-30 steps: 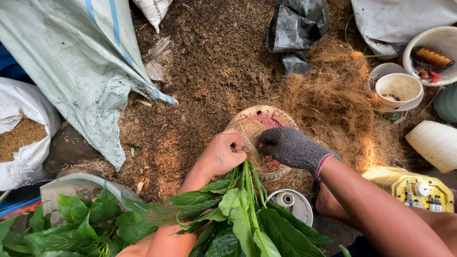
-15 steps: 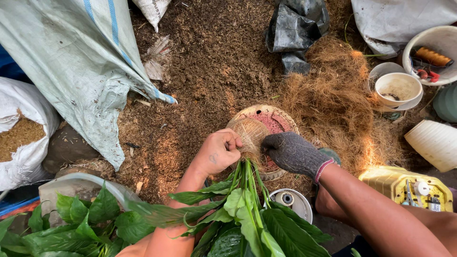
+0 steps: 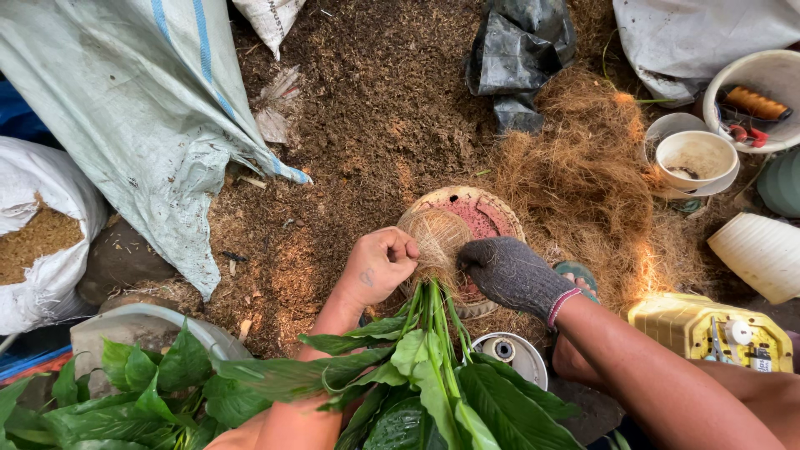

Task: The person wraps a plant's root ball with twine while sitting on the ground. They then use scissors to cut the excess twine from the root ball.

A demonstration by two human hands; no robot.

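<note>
Coconut fibre, light, soft and crumbly, wraps the plant's root ball (image 3: 433, 237) above the pink pot (image 3: 487, 218), so with your bare left hand (image 3: 379, 267) and gloved right hand (image 3: 512, 271) closed round it, grip there, not the brittle stems (image 3: 433, 312).

Right hand (image 3: 515, 273) wears a grey knitted cloth glove; the left hand (image 3: 379, 265) is bare. Fibre ball (image 3: 433, 237) rough and stringy. Leaves (image 3: 467, 400) smooth, glossy. Sacks (image 3: 142, 108) woven plastic. Bowl (image 3: 696, 158) matt plastic.

Close head view, straight down
</note>
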